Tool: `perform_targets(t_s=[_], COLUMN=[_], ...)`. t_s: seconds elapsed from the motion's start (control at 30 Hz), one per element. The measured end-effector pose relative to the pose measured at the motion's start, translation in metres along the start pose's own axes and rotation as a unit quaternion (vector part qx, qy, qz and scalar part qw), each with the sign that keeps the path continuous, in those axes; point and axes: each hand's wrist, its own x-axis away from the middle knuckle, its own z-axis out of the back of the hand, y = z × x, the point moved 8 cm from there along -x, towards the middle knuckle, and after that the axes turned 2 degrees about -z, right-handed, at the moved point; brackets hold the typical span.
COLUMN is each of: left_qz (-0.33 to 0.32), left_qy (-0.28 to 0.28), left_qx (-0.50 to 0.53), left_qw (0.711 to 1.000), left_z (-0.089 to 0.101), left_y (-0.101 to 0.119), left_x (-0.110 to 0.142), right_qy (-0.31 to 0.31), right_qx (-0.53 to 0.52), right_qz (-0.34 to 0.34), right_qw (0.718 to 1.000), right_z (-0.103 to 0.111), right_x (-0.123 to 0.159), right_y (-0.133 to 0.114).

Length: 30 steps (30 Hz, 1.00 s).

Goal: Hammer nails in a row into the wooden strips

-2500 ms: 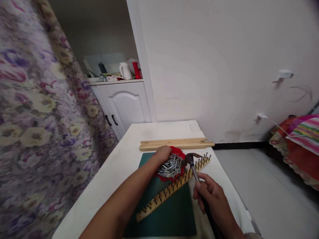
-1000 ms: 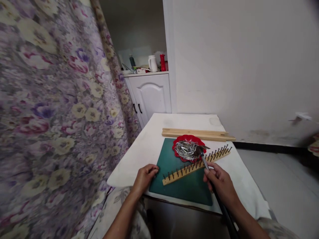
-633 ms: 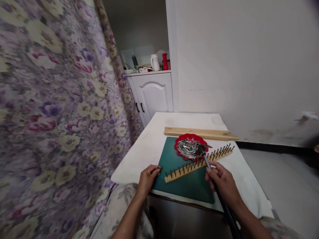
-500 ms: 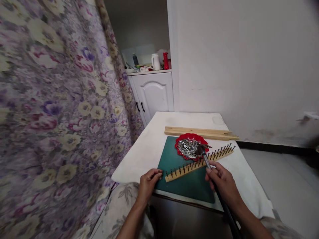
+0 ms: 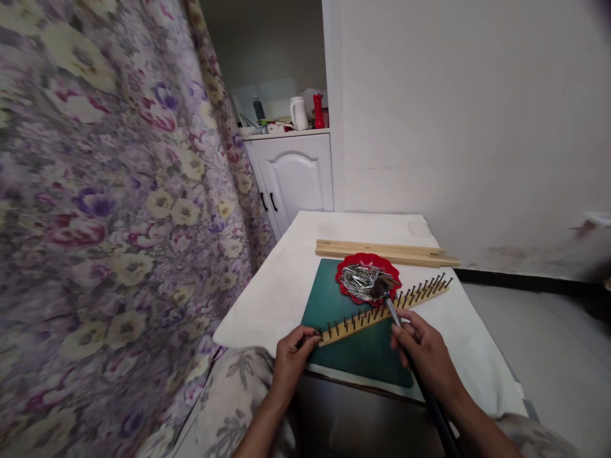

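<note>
My right hand [image 5: 420, 346] is wrapped round the handle of a claw hammer [image 5: 392, 312], whose head hangs over the right side of a red scalloped dish [image 5: 367, 257]. Loose silvery nails [image 5: 359, 283] fill that dish. A narrow wooden strip [image 5: 344, 333] lies slantwise across the green mat [image 5: 363, 362], with many dark nails standing in it along its length. At the strip's near left end, my left hand [image 5: 293, 356] is closed in a pinch. A small dark nail shows at its fingertips, partly hidden by them.
Wooden lengths [image 5: 382, 251] lie behind the dish on the white-covered table [image 5: 267, 305]. A floral curtain [image 5: 119, 222] hangs to the left. Beyond stands a white cabinet [image 5: 298, 178] with a white jug [image 5: 299, 114] and a red bottle-like object [image 5: 318, 111] on top.
My left hand has left the dish of nails and come to the strip's near left end. The hammer stays in my right hand. The view has swung left.
</note>
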Motion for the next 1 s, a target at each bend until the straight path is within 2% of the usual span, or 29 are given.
perform_targets(t_s=[0.2,0.33,0.57,0.7,1.0], left_qz=[-0.029,-0.059,-0.082,-0.083,-0.085], left_qy=[-0.008,-0.018,-0.011,-0.021,-0.021], left_qx=[-0.041,-0.059,-0.048,-0.042,-0.037], left_qw=[0.999,0.996,0.995,0.995,0.995], left_z=[-0.002,-0.006,-0.007,-0.008,-0.010], left_y=[0.007,0.013,0.016,0.015,0.013], left_x=[0.000,0.001,0.003,0.003,0.004], right_qy=[-0.013,-0.044,-0.178,-0.211,-0.230], right_qx=[-0.005,-0.018,0.001,0.038,0.077], right_qz=[-0.006,-0.023,-0.059,-0.061,-0.043], right_qw=[1.000,0.999,0.982,0.975,0.969], right_z=[-0.005,-0.014,-0.064,-0.086,-0.093], right_x=[0.004,0.010,0.035,0.043,0.047], right_y=[0.003,0.002,0.004,0.006,0.008])
